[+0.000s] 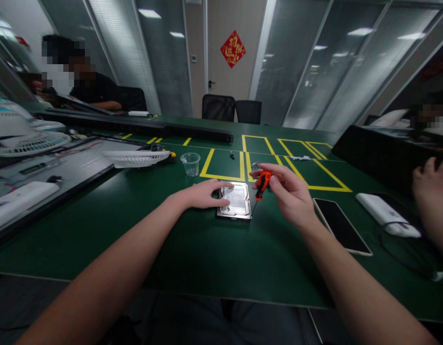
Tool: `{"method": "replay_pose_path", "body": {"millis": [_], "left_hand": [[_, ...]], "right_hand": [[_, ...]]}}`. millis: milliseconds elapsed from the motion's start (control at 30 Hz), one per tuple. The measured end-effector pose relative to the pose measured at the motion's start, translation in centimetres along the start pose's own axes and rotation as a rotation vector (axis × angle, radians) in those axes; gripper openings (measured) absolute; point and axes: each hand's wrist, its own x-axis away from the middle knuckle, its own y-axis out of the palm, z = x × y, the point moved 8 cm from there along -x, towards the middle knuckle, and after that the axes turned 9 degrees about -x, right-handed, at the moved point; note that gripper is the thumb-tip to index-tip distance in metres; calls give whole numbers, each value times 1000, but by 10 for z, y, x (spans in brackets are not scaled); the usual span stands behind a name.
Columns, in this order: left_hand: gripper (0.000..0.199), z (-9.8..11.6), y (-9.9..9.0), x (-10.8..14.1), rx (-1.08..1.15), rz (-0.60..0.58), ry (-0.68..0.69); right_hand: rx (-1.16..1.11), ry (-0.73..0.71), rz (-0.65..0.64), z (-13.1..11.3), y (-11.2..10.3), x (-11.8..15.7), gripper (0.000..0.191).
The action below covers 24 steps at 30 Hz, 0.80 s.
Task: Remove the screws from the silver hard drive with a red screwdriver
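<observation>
A silver hard drive [237, 201] lies flat on the green table [192, 249], in front of me. My left hand [209, 193] rests on its left side, thumb and fingers spread apart over the metal cover. In my right hand [286, 189] is a red and black screwdriver [263, 185], gripped between thumb and fingers. Its shaft slants down to the drive's near right corner, where the tip appears to meet the edge. Just behind my left hand stands a clear plastic cup [190, 164].
Right of my right hand lies a phone [342, 225], then a white device [387, 214] with a cable. Another person's hand [433, 191] is at the far right. White fan parts [135, 157] and a large panel [77, 160] occupy the left. Yellow tape [221, 176] marks the table.
</observation>
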Motion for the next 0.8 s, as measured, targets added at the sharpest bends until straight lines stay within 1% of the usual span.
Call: {"method": "replay_pose_path", "body": {"millis": [300, 467, 533, 667, 700, 800], "left_hand": [[84, -3, 3, -3, 17, 26, 18], [85, -3, 2, -2, 16, 14, 6], [84, -3, 3, -2, 14, 8, -1], [82, -2, 3, -2, 18, 21, 11], [82, -2, 3, -2, 16, 27, 16], [79, -1, 2, -2, 16, 28, 18]], "right_hand": [[78, -52, 27, -9, 1, 0, 27], [-5, -39, 22, -11, 5, 1, 26], [-17, -25, 18, -10, 7, 1, 28], [2, 9, -17, -7, 10, 2, 40], [1, 14, -20, -5, 9, 2, 41], [-29, 18, -17, -1, 4, 2, 34]]}}
